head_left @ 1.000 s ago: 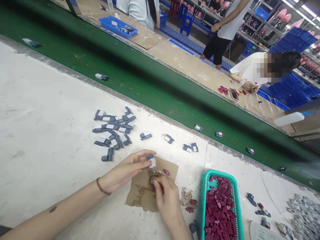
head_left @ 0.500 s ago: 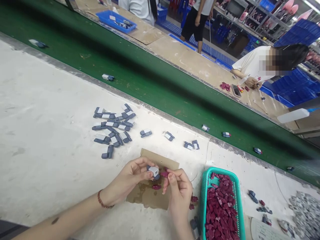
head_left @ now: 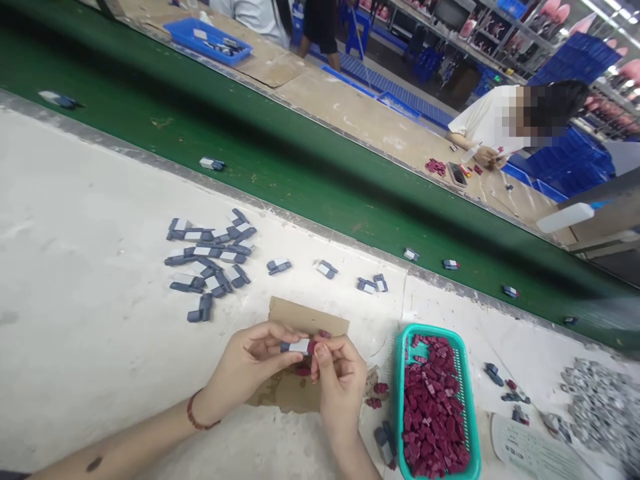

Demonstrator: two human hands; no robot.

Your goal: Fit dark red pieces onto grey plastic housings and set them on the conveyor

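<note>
My left hand [head_left: 253, 363] pinches a small grey and white part [head_left: 296, 346] above a piece of brown cardboard [head_left: 300, 320]. My right hand [head_left: 339, 380] meets it from the right, fingers closed on a small dark red piece [head_left: 315, 347] held against the part's end. A few more dark red pieces [head_left: 375, 395] lie loose on the cardboard and table by my right hand. A teal basket [head_left: 400, 373] full of the same red pieces stands just to the right.
A heap of grey and white parts [head_left: 210, 260] lies to the upper left, with singles [head_left: 327, 269] trailing right. A green conveyor belt [head_left: 300, 167] carries parts behind. Grey parts [head_left: 595, 407] pile at far right. Across the belt, a seated person [head_left: 493, 130] works.
My right hand lifted off the cardboard with a red piece and came up to the grey part. Both hands now meet above the cardboard. The view shifted slightly.
</note>
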